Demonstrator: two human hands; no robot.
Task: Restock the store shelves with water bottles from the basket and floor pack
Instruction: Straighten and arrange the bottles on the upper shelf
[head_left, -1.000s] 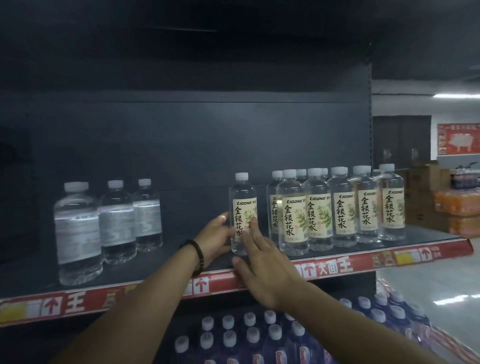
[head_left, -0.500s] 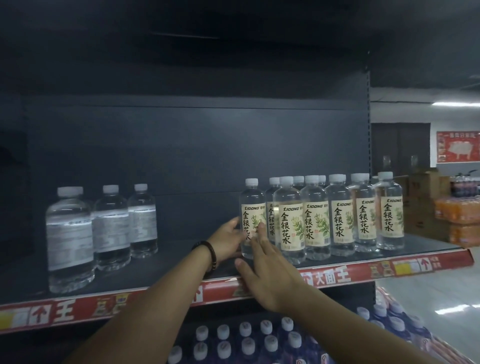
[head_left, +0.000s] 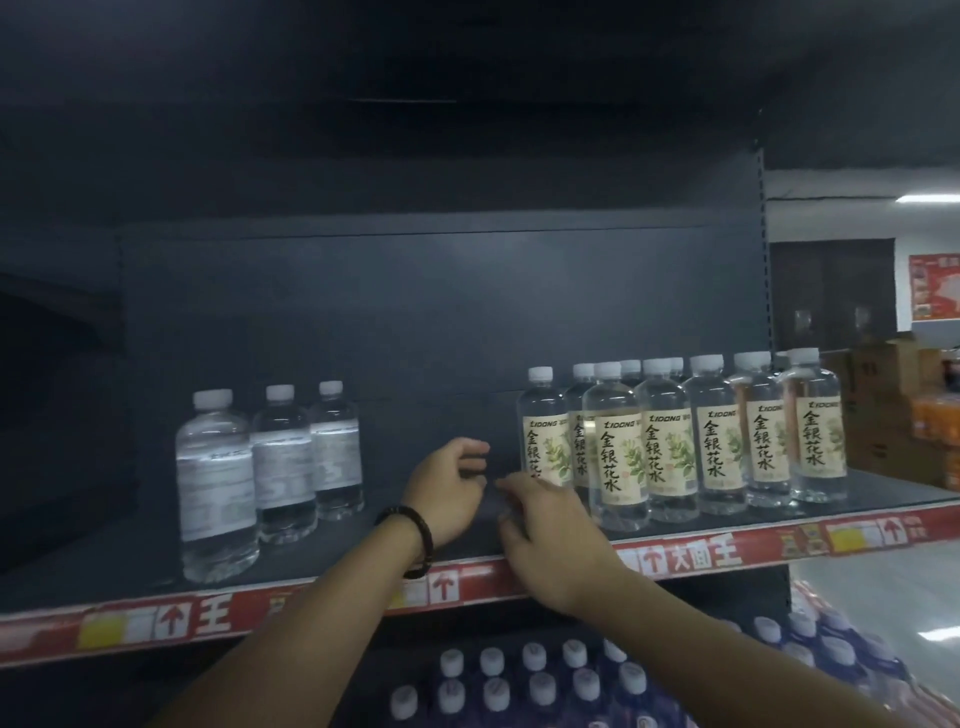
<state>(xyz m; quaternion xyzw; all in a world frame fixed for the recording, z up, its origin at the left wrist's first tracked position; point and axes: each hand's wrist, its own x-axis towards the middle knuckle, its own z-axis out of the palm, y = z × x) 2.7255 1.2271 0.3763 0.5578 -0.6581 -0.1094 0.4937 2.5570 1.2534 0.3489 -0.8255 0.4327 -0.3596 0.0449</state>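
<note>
A clear bottle with a cream label (head_left: 543, 426) stands upright at the left end of a group of several like bottles (head_left: 717, 441) on the dark shelf (head_left: 363, 540). My left hand (head_left: 449, 491), with a dark bead bracelet at the wrist, hovers just left of that bottle, fingers curled and apart, holding nothing. My right hand (head_left: 550, 535) is low in front of it, fingers spread; its fingertips overlap the bottle's base and I cannot tell if they touch it. Three clear bottles with grey labels (head_left: 270, 467) stand at the shelf's left.
A red price strip (head_left: 701, 551) runs along the shelf's front edge. Below it sit packs of white-capped bottles (head_left: 545, 675). Bare shelf lies between the two bottle groups. At the far right are cardboard boxes (head_left: 883, 395) and orange drink packs (head_left: 935, 421).
Both hands slid the cream-labelled bottle right against the group, then let go. The left hand has pulled back to the left, and the right hand has dropped lower.
</note>
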